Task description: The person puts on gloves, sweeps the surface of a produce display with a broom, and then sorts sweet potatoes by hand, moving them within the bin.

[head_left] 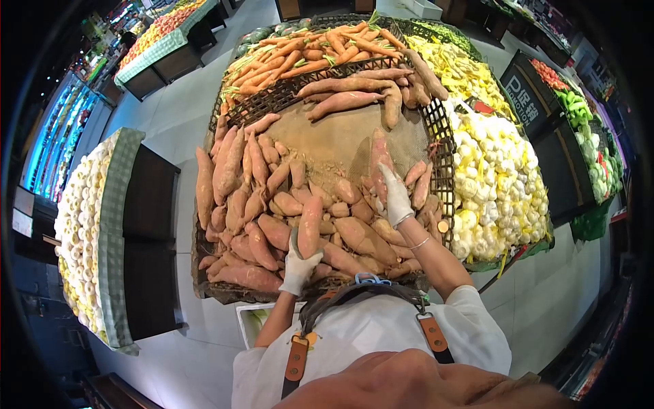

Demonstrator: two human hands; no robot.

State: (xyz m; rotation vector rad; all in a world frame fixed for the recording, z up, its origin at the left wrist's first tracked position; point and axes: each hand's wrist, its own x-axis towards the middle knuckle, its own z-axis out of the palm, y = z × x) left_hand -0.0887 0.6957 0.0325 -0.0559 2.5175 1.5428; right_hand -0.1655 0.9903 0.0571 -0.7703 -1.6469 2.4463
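I stand at a dark wicker display basket (443,174) filled with orange-pink sweet potatoes. My left hand (298,264), in a white glove, grips a long sweet potato (310,225) standing upright over the near pile. In a white glove too, my right hand (395,198) holds another sweet potato (380,155) by its lower end, its tip pointing away over the bare brown lining (334,140) in the basket's middle. More sweet potatoes lie along the far edge (347,102) and heaped at the left (235,177).
Carrots (320,51) fill the far section behind the basket. White and yellow produce (497,177) is piled at the right, pale round produce (82,225) on a stand at the left. A sign (521,92) stands at right. Grey floor aisle (184,102) runs between stands.
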